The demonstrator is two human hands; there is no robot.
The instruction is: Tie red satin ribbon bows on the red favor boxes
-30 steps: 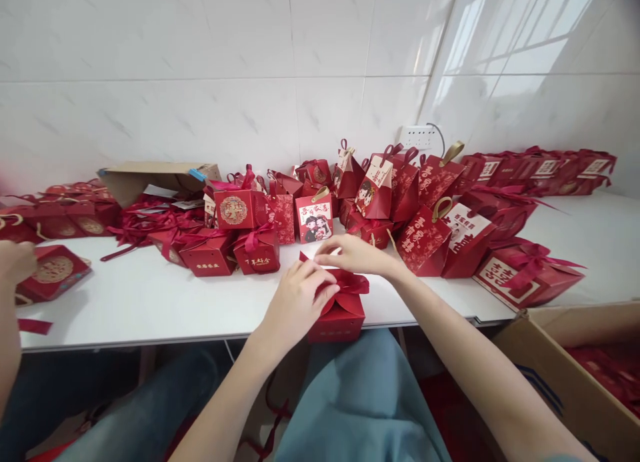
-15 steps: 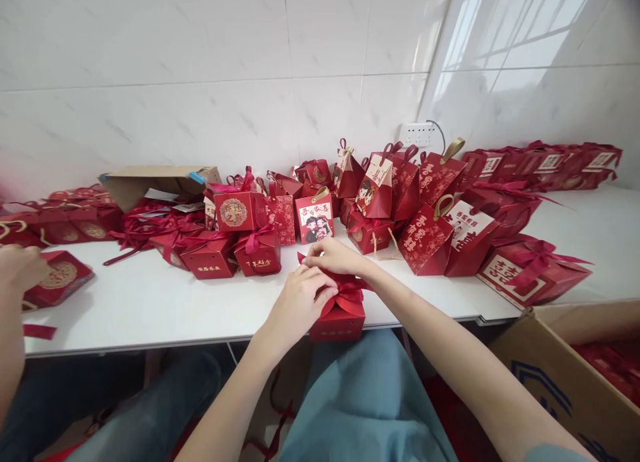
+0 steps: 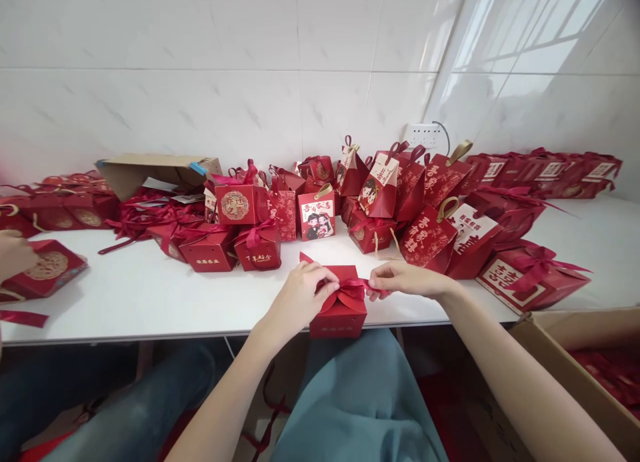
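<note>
A small red gift box [image 3: 339,321] stands at the front edge of the white table, right before me. A dark red ribbon [image 3: 354,290] is tied in a bow across its top. On the box's left side, my left hand [image 3: 306,292] pinches the bow, thumb and forefinger together at its middle. My right hand [image 3: 407,279] grips the ribbon's right-hand part between thumb and fingers, just off the box's right side. A pointed ribbon end sticks up behind my left hand.
Finished-looking red boxes [image 3: 257,246] line the table [image 3: 190,309] along the tiled wall. A cardboard carton [image 3: 530,345] with red items stands at the lower right; another carton [image 3: 155,159] lies behind a ribbon pile [image 3: 150,215]. At far left, another person's hand [image 3: 15,255] touches a box [image 3: 47,269].
My right hand has moved from beside my left hand to the box's right side and now holds the ribbon there. My left hand stays at the bow. The view has shifted slightly.
</note>
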